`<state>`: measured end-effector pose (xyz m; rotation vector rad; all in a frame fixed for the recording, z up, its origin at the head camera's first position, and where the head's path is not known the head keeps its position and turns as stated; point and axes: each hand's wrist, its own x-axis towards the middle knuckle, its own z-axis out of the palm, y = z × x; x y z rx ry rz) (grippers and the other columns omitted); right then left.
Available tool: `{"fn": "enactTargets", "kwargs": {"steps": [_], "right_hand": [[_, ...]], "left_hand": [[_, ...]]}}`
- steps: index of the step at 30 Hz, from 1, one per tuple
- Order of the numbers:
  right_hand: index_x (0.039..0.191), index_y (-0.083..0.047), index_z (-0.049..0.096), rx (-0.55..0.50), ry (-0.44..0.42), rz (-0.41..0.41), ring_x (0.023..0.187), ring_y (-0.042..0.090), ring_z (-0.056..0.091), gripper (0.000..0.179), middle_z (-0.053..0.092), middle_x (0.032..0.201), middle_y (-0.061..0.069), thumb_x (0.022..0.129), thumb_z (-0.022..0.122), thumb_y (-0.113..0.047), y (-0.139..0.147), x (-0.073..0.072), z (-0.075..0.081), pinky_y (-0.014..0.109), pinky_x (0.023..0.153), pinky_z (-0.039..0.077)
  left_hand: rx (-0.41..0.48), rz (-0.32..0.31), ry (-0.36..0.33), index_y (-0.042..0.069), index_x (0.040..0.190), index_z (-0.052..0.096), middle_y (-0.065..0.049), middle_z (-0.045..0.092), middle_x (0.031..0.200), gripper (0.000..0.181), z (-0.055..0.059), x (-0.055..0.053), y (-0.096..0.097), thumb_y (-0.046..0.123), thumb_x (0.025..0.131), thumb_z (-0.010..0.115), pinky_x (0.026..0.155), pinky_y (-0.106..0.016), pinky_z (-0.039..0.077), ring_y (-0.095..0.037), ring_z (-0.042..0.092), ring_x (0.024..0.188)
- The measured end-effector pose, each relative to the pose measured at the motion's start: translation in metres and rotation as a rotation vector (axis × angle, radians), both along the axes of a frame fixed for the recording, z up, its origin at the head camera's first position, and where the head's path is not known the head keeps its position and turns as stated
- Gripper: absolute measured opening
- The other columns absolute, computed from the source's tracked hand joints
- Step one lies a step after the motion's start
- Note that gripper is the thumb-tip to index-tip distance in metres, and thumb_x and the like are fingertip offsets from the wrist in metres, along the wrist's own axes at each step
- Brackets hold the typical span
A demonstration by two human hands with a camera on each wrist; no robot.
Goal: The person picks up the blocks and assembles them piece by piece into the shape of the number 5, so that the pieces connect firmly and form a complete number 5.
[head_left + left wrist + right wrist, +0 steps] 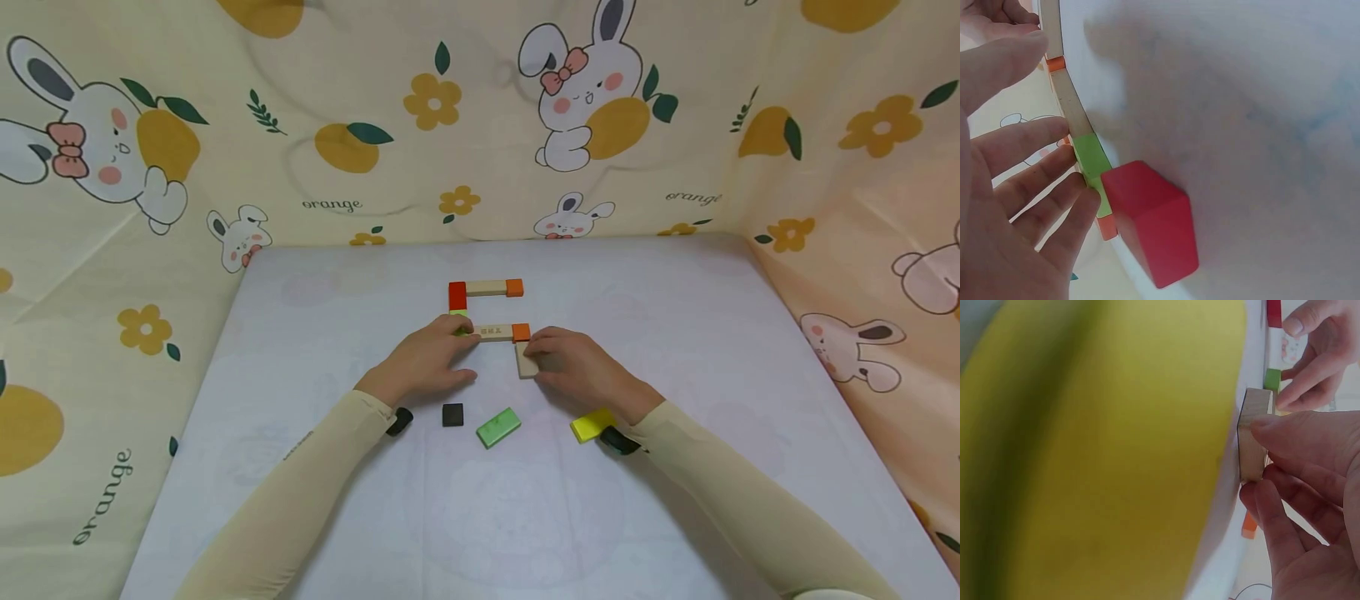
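Note:
On the table lies a joined line of small wooden blocks, with a printed plain block (493, 333) along its near side. My left hand (423, 358) has its fingers loosely extended, the fingertips at the light green block (1092, 155) and the printed block's left end. My right hand (577, 362) pinches a plain wooden block (527, 363) between thumb and fingers; it lies just below an orange block (521, 332) at the printed block's right end. In the left wrist view a red block (1157, 225) stands close to that camera, hidden from the head view by the left arm.
Farther back, a red block (457, 295), a plain block (486, 288) and another orange block (514, 287) continue the line. Nearer me lie a black block (453, 414), a green block (498, 427) and a yellow block (588, 426) by the right wrist. Patterned cloth (405, 200) surrounds the table.

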<state>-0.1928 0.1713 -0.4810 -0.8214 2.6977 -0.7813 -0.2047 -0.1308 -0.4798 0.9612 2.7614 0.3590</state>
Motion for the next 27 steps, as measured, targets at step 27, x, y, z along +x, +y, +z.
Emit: {"fn": "enactTargets", "kwargs": {"steps": [27], "right_hand": [[0.127,-0.011,0.078,0.004,-0.02,0.019,0.125,0.027,0.062,0.033,0.067,0.137,0.004,0.095,0.086,-0.011,-0.0031,-0.0033,0.0021,0.051,0.11,0.052]], "left_hand": [[0.003,0.005,-0.005,0.014,0.156,0.062,-0.004,0.052,0.155,0.065,0.0029,0.0014,0.0007,0.044,0.1,0.076,0.117,-0.037,0.046,-0.022,0.044,0.143]]}}
